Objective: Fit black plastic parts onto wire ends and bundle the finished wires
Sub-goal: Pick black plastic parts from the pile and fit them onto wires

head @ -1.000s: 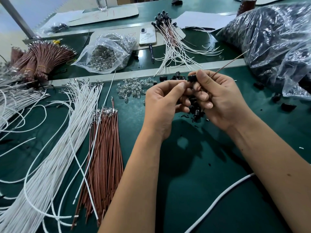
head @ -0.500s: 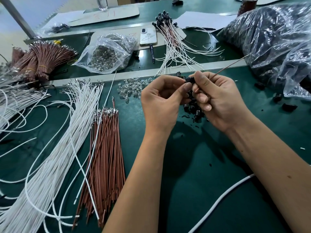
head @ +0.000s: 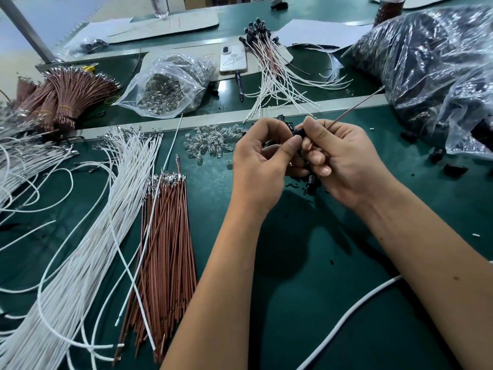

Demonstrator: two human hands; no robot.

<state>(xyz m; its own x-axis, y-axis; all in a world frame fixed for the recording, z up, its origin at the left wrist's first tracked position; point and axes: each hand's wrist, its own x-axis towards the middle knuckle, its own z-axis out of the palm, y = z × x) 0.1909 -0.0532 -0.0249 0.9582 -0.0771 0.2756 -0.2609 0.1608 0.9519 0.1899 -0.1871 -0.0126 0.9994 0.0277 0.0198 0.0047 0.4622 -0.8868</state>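
My left hand (head: 262, 161) and my right hand (head: 344, 158) meet over the green mat. Between the thumbs a small black plastic part (head: 296, 132) is pinched. My right hand also grips a thin brown wire (head: 354, 106) that slants up to the right. What the left fingers curl round beneath is hidden. Loose black parts (head: 310, 181) lie under the hands. A fan of brown wires (head: 162, 249) and a mass of white wires (head: 80, 249) lie to the left. A finished bundle with black caps (head: 257, 29) rests at the back.
Small clear bulbs (head: 210, 142) are scattered ahead of my left hand. A clear bag of bulbs (head: 168, 86), a phone (head: 233, 60) and a pen sit behind. A large bag of black parts (head: 437, 65) fills the right. Tied brown bundles (head: 64, 97) lie far left. A white cable (head: 346, 319) crosses the near right.
Both hands have shifted slightly away from me, and my left thumb has come up against the black part at the right fingertips. The brown wire keeps its slant.
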